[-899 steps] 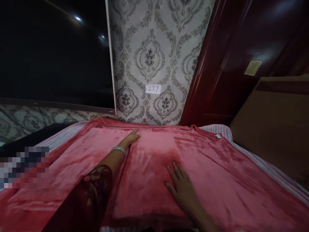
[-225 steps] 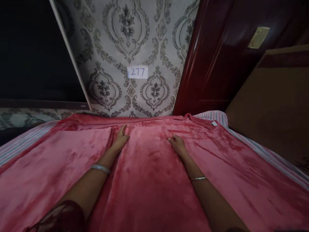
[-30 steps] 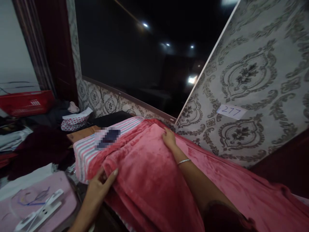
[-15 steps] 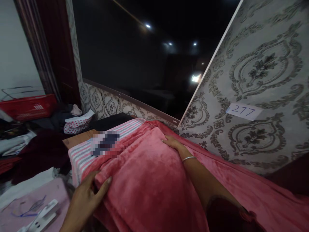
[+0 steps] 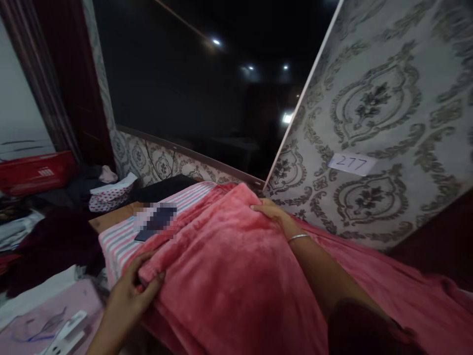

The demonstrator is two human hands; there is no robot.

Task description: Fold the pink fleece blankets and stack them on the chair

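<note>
Presently, head view: one red plush blanket [image 5: 229, 276], folded in layers, is lying over a pink-and-grey striped cover [image 5: 118, 239], below a wall-mounted television [image 5: 199, 93]. Beside its fold, a dark flat object [image 5: 157, 222], partly pixelated, is resting on the stripes.

Risks, as judged: uneven pulling by the two hands could be skewing the layers; a dragging near edge could be catching the dark object and shifting it.

Left hand [image 5: 125, 296]: is gripping the blanket's near-left folded corner, thumb on top, fingers curling around the edge. Right hand [image 5: 273, 214]: is holding the far corner, thumb lying on the plush, forearm slanting across the blanket's right side, silver bangle [image 5: 297, 236] circling the wrist; its remaining fingertips are not showing clearly.
</note>
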